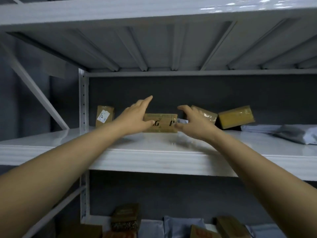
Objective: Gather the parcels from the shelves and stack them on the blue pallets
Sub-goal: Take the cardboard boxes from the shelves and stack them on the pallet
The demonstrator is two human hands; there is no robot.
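The box sits mid-shelf, far back by the wall, with the left hand at its left end and the right hand at its right end. Both hands are spread and unclenched, thumbs by its near face, and seem to grip nothing yet. Best to press both palms square on the ends, then draw it straight toward the near edge of the shelf, staying clear of the tilted box just right. No pallet is in view
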